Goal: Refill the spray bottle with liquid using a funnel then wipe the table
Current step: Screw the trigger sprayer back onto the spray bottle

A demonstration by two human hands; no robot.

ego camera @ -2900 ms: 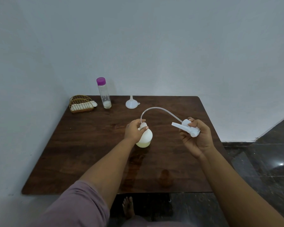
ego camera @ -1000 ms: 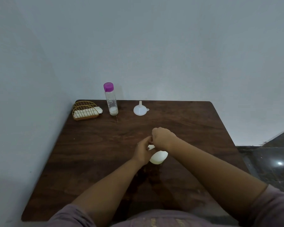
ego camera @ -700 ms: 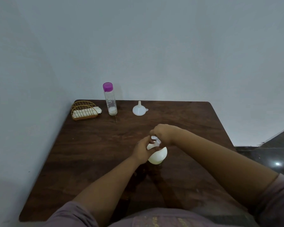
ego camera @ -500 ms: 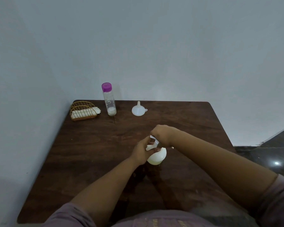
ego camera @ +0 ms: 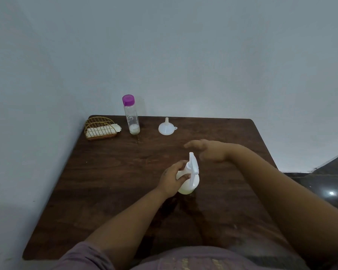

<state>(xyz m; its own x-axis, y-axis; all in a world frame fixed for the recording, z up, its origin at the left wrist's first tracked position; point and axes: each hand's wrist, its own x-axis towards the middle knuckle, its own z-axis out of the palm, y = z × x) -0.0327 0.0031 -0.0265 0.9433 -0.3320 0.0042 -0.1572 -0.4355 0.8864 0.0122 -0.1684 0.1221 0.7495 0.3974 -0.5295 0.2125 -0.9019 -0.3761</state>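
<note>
Your left hand (ego camera: 172, 180) grips the spray bottle (ego camera: 188, 182) to keep it steady; your right hand (ego camera: 207, 151) hovers just beside it, fingers spread.

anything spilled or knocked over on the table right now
Nothing stands out. The spray bottle stands upright in the left hand, the clear bottle is capped and upright, and the funnel sits mouth down. No puddle shows.

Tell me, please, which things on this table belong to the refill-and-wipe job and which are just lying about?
Part of the job:
spray bottle, gripped by the left hand
funnel
purple-capped bottle
folded cloth, probably for wiping
right hand, open, holding nothing

Lying about:
wire basket holding the cloth
</note>
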